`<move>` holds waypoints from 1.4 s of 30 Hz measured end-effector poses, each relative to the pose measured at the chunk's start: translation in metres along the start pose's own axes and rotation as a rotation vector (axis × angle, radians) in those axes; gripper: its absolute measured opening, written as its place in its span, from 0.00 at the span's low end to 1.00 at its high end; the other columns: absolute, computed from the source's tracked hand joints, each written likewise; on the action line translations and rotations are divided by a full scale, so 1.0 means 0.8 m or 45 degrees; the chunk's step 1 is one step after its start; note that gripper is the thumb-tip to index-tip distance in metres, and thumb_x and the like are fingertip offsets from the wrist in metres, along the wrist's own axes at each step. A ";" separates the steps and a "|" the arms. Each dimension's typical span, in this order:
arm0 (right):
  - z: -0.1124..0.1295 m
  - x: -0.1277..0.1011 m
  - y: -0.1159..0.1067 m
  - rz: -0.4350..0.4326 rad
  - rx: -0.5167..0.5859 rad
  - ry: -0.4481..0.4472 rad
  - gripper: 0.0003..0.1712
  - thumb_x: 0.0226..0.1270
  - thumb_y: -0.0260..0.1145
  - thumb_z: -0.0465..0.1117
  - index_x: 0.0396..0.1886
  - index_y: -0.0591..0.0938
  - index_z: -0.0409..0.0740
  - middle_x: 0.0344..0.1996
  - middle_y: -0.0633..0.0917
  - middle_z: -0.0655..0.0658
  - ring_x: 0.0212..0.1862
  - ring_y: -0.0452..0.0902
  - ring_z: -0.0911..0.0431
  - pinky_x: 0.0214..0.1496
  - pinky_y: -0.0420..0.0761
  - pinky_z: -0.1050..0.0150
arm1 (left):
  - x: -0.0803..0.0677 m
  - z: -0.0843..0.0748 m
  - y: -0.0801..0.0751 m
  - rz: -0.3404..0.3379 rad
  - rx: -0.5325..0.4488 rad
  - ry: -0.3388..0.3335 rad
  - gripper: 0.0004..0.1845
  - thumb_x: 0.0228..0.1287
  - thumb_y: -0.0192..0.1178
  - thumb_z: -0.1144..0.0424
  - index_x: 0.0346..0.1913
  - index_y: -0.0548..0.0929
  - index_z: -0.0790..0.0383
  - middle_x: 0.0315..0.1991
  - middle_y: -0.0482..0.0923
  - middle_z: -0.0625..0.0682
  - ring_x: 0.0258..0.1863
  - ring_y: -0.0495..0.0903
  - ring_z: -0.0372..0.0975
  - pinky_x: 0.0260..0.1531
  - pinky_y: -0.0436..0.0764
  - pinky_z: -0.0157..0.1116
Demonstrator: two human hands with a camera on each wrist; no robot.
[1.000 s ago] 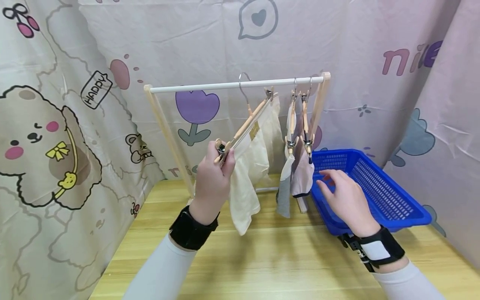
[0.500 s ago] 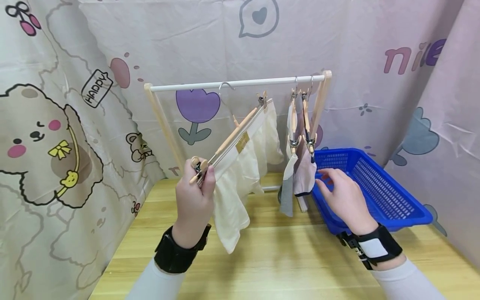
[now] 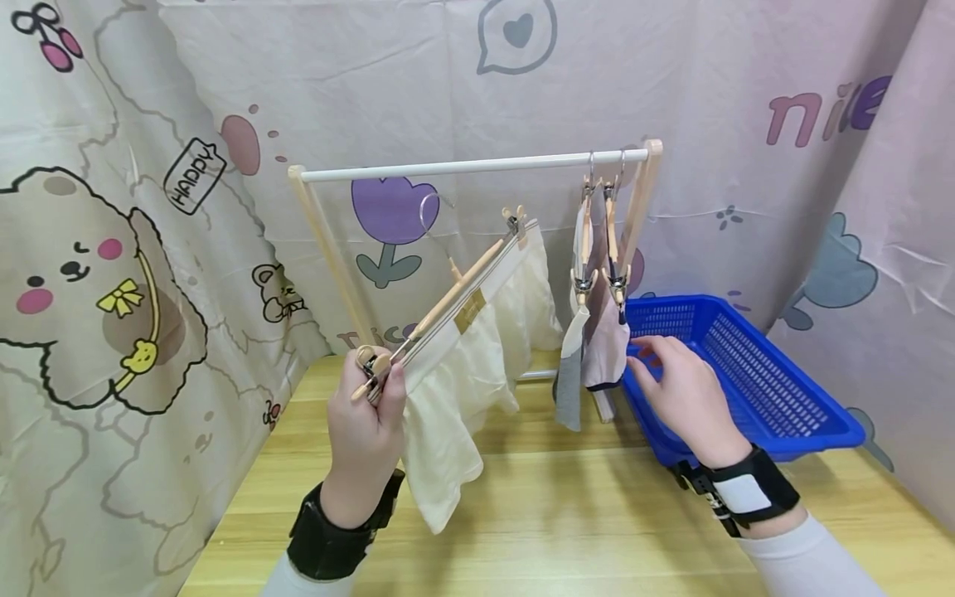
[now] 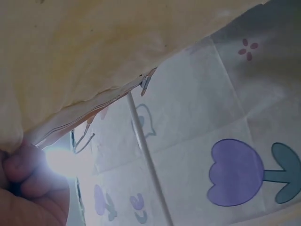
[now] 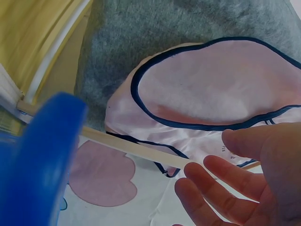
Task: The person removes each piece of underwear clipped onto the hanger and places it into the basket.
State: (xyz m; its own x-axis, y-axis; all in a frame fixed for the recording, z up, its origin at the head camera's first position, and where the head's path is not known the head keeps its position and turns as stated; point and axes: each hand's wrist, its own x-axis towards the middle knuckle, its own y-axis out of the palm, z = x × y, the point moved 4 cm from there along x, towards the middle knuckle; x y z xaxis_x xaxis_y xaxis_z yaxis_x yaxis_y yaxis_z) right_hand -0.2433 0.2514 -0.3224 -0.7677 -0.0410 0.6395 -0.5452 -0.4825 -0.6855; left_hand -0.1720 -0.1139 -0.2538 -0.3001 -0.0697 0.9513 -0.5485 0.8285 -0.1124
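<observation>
My left hand (image 3: 366,427) grips one clip end of a wooden clip hanger (image 3: 455,290), together with the striped waistband of the cream shorts (image 3: 448,398) clipped to it. The hanger tilts, its far clip higher, and its metal hook appears below the rod (image 3: 477,167) in the head view. In the left wrist view, the shorts (image 4: 94,47) hang over the view above the fingers. My right hand (image 3: 682,398) is held over the blue basket's near left side, fingers loosely bent with nothing in them. Close to it hangs pink underwear (image 5: 197,84) with dark blue edging.
A wooden-ended rack (image 3: 643,195) stands on the wood table (image 3: 522,531). On its right end hang two clip hangers, one with a grey and white garment (image 3: 570,373). A blue basket (image 3: 791,381) stands at the right; a printed curtain (image 3: 462,99) surrounds the back and sides.
My left hand has moved left and down with the hanger and cream shorts. The hook has gone from the rod to below it. My right hand has hardly moved.
</observation>
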 end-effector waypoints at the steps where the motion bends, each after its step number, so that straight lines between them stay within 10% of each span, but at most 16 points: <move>1: 0.000 0.000 -0.001 -0.002 0.000 -0.001 0.16 0.71 0.70 0.39 0.55 0.84 0.38 0.41 0.86 0.36 0.42 0.83 0.42 0.38 0.81 0.44 | -0.002 0.002 -0.001 0.007 0.000 -0.009 0.30 0.82 0.48 0.47 0.38 0.73 0.78 0.28 0.75 0.60 0.22 0.69 0.34 0.22 0.72 0.29; 22: 0.006 -0.002 0.001 -0.010 -0.013 0.013 0.17 0.71 0.70 0.39 0.55 0.83 0.37 0.42 0.86 0.36 0.42 0.83 0.42 0.39 0.82 0.43 | -0.016 0.023 -0.008 0.077 -0.115 -0.190 0.13 0.79 0.53 0.63 0.41 0.73 0.74 0.25 0.65 0.53 0.25 0.63 0.30 0.22 0.65 0.29; 42: 0.038 0.024 -0.060 -0.195 -0.020 -0.038 0.16 0.73 0.68 0.38 0.56 0.84 0.37 0.45 0.85 0.34 0.44 0.81 0.41 0.41 0.80 0.42 | -0.019 0.036 -0.028 0.073 -0.263 -0.382 0.10 0.75 0.51 0.67 0.42 0.72 0.76 0.28 0.65 0.41 0.25 0.63 0.32 0.25 0.65 0.31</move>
State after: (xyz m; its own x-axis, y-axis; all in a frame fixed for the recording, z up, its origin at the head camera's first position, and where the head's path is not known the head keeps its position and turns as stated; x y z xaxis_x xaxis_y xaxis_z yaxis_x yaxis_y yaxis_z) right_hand -0.2220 0.2466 -0.2666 -0.6650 0.0059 0.7468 -0.6604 -0.4715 -0.5844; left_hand -0.1777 -0.1475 -0.2744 -0.5579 -0.1544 0.8154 -0.3641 0.9285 -0.0733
